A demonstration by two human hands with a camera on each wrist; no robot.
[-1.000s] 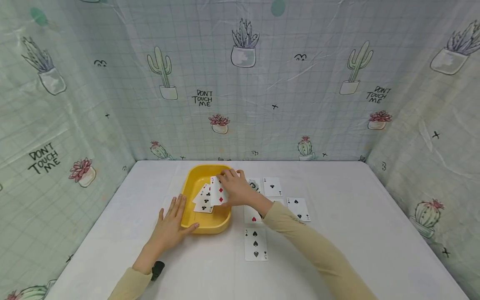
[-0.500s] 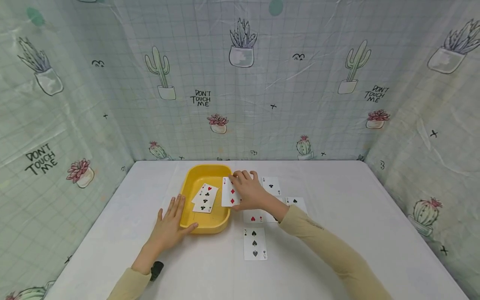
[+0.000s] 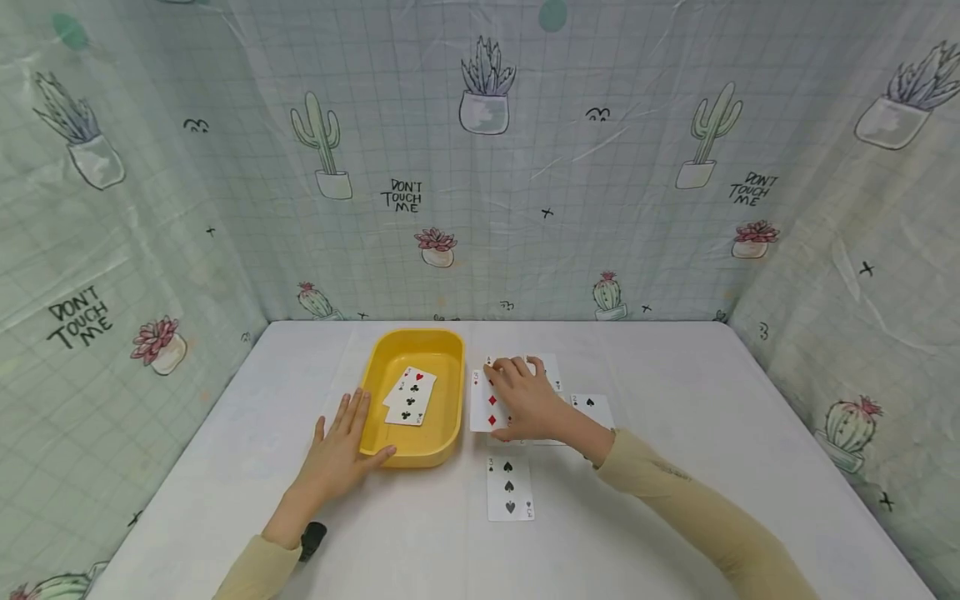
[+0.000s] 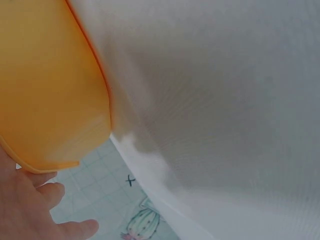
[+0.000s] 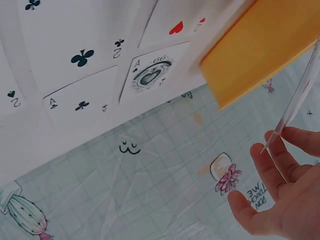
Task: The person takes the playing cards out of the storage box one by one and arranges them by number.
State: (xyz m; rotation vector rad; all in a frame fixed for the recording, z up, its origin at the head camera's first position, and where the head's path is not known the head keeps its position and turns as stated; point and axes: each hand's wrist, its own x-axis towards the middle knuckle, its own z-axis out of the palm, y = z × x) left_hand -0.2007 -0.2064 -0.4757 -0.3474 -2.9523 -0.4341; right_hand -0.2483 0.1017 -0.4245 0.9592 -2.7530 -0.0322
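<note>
My right hand [image 3: 531, 404] pinches the three of diamonds playing card [image 3: 483, 408] just right of the yellow tray. Edge-on, the same card [image 5: 295, 97] shows between thumb and fingers in the right wrist view. Beneath the hand lie other cards, partly hidden: the ace of spades [image 5: 150, 75], ace of clubs [image 5: 82, 102], two of clubs [image 5: 75, 30] and two of hearts [image 5: 175, 20]. My left hand [image 3: 337, 454] rests with straight fingers along the left side of the tray [image 3: 423, 458], its thumb at the near edge. Inside, the three of clubs [image 3: 409, 410] overlaps a heart card [image 3: 396, 393].
Nearer on the white table [image 3: 600, 542] lies the three of spades [image 3: 510, 496]. The two of spades [image 3: 591, 403] is at the right of the card group. A patterned cloth [image 3: 547, 250] stands behind and at both sides.
My right hand has carried the three of diamonds out of the tray to the right, over the laid-out cards. My left hand stays on the tray.
</note>
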